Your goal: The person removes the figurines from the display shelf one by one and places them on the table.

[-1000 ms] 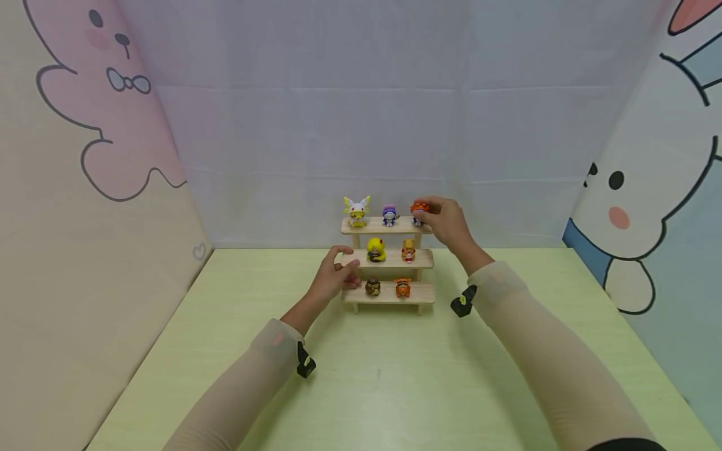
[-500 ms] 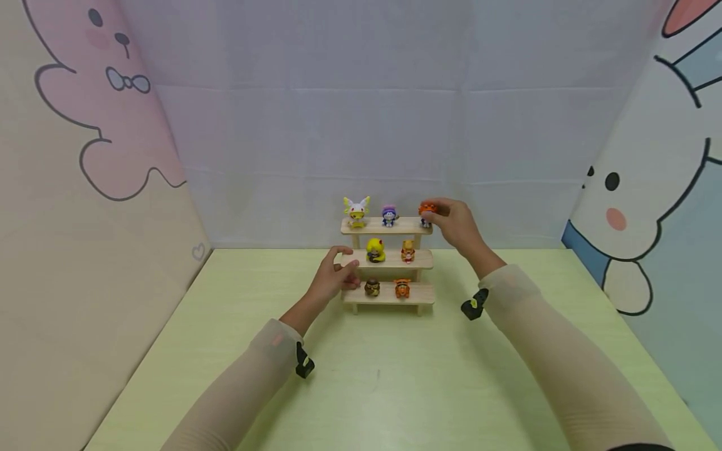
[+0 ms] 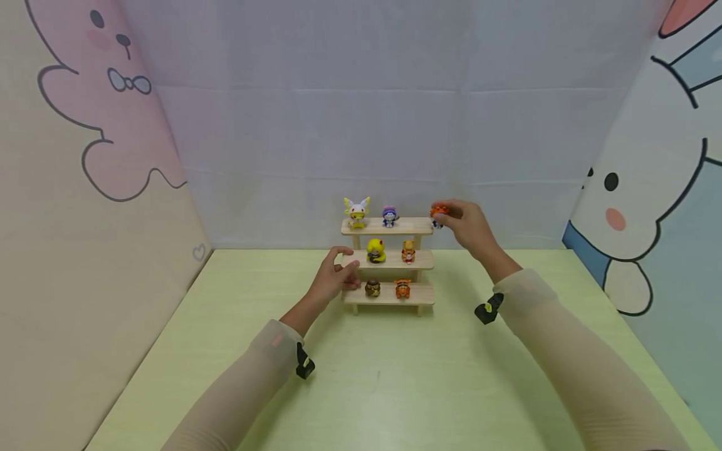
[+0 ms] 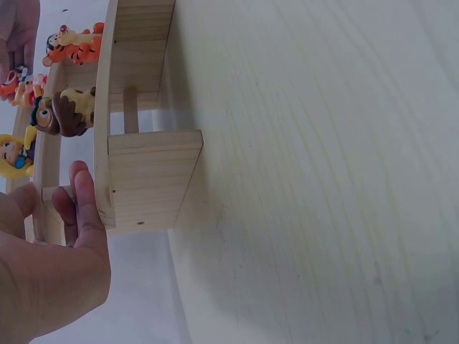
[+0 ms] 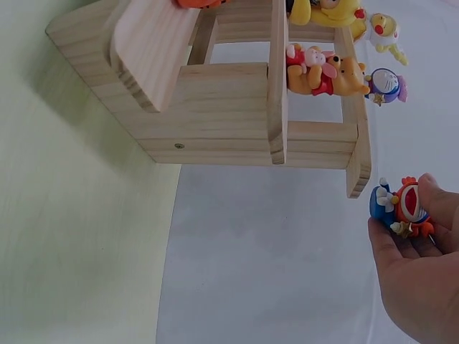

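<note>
A red-and-blue figurine sits just beyond the top shelf's end, at two o'clock from the middle of the wooden stand in the head view. The right hand pinches it between thumb and fingers, probably to spare its neighbours. At nine o'clock, the left hand grips the stand with partly bent fingers, likely steadying it on the table. Six other figurines stand spaced apart across three shelves, perhaps for display.

Long beige sleeves; boxy black wrist cameras.
</note>
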{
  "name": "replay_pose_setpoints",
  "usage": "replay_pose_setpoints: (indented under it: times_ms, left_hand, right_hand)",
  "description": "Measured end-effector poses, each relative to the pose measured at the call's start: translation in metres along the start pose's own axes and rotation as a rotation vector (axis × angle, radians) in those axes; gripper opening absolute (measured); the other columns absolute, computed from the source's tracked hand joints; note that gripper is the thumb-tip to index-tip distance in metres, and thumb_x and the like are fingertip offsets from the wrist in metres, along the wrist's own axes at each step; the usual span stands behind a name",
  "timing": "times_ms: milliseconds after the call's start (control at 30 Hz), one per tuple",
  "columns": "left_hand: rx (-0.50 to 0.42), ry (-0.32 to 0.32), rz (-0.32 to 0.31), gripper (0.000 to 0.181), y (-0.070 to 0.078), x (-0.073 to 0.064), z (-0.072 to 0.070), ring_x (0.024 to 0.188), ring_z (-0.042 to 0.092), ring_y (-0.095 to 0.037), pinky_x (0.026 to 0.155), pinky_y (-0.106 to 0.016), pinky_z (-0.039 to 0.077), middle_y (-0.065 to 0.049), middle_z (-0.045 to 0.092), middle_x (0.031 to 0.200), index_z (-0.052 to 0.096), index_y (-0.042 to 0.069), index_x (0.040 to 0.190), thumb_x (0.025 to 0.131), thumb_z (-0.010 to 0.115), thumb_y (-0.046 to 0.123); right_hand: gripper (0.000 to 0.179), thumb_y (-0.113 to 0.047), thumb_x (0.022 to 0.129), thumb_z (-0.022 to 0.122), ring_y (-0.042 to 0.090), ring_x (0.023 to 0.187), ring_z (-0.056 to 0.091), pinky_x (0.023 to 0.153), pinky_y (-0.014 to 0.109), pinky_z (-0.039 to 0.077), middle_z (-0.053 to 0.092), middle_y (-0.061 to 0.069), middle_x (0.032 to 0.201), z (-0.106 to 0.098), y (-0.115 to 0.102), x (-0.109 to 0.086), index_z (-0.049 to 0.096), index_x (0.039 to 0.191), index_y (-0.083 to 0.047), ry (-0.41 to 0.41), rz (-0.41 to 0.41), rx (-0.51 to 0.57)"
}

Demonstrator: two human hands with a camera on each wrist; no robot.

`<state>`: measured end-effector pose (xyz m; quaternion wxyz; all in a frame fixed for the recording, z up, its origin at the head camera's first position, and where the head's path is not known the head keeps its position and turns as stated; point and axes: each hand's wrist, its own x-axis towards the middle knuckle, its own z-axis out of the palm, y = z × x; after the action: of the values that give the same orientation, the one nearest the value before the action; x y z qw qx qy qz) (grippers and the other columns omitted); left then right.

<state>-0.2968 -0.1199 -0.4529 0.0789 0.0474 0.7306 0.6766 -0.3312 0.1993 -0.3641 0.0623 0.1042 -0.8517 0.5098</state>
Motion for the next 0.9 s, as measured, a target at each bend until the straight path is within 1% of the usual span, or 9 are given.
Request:
replay_pose_setpoints:
  times_ms: [100,200,267,333,433,533,600,900]
  left_hand:
    - [0.003,0.001,-0.004,0.048,0.000,0.000,0.000,0.071,0.071,-0.019,0.074,-0.034,0.064,-0.019,0.068,0.088,0.042,0.004,0.146,0.105,0.063,0.021]
    - [0.006,0.002,-0.007,0.048,0.001,0.000,0.000,0.072,0.071,-0.019,0.072,-0.033,0.064,-0.028,0.068,0.096,0.042,0.005,0.146,0.106,0.062,0.020]
    - [0.009,0.003,-0.008,0.048,0.001,0.000,0.000,0.072,0.071,-0.020,0.072,-0.033,0.064,-0.034,0.066,0.102,0.042,0.005,0.147,0.106,0.062,0.020]
    - [0.010,0.002,-0.010,0.046,0.000,0.000,0.000,0.073,0.071,-0.020,0.073,-0.034,0.064,-0.037,0.065,0.105,0.043,0.006,0.146,0.106,0.062,0.020]
    - [0.009,-0.002,-0.010,0.044,0.000,0.000,0.000,0.075,0.072,-0.021,0.076,-0.036,0.065,-0.035,0.066,0.105,0.045,0.009,0.143,0.105,0.063,0.022]
    - [0.006,-0.003,-0.006,0.040,0.000,0.000,0.000,0.076,0.072,-0.022,0.078,-0.038,0.065,-0.035,0.066,0.103,0.047,0.013,0.140,0.105,0.064,0.022]
    - [0.005,0.000,-0.005,0.040,0.000,0.000,0.000,0.075,0.072,-0.022,0.078,-0.039,0.065,-0.035,0.066,0.104,0.047,0.013,0.140,0.105,0.063,0.022]
    - [-0.003,0.003,-0.013,0.037,-0.001,0.002,0.000,0.073,0.071,-0.021,0.071,-0.032,0.064,-0.037,0.065,0.103,0.048,0.014,0.139,0.105,0.063,0.021]
  right_hand:
    - [0.042,-0.024,0.106,0.062,0.031,0.117,0.062,0.096,0.046,0.052,0.065,0.017,0.134,-0.003,0.005,-0.002,0.060,0.143,-0.004,-0.004,0.007,-0.010]
    - [0.043,-0.025,0.106,0.061,0.033,0.121,0.060,0.103,0.053,0.050,0.064,0.018,0.136,-0.006,0.009,-0.003,0.059,0.144,-0.004,-0.005,0.014,-0.006]
    - [0.044,-0.025,0.106,0.061,0.034,0.124,0.060,0.107,0.055,0.048,0.063,0.019,0.137,-0.007,0.011,-0.005,0.058,0.144,-0.004,-0.006,0.016,-0.007]
    - [0.044,-0.026,0.106,0.061,0.034,0.125,0.059,0.107,0.055,0.048,0.063,0.019,0.137,-0.009,0.014,-0.007,0.058,0.144,-0.004,-0.009,0.022,-0.011]
    - [0.045,-0.026,0.106,0.061,0.034,0.124,0.059,0.107,0.053,0.048,0.063,0.019,0.137,-0.010,0.017,-0.010,0.058,0.145,-0.004,-0.017,0.035,-0.012]
    - [0.045,-0.027,0.106,0.061,0.035,0.123,0.060,0.108,0.054,0.047,0.063,0.020,0.136,-0.012,0.022,-0.012,0.058,0.144,-0.004,-0.020,0.047,-0.012]
    - [0.045,-0.027,0.106,0.061,0.035,0.122,0.060,0.108,0.055,0.047,0.063,0.020,0.136,-0.012,0.027,-0.012,0.058,0.144,-0.004,-0.022,0.057,-0.013]
    - [0.044,-0.025,0.106,0.062,0.036,0.120,0.059,0.109,0.057,0.045,0.061,0.022,0.136,-0.015,0.048,-0.014,0.057,0.145,-0.003,-0.035,0.096,0.006]
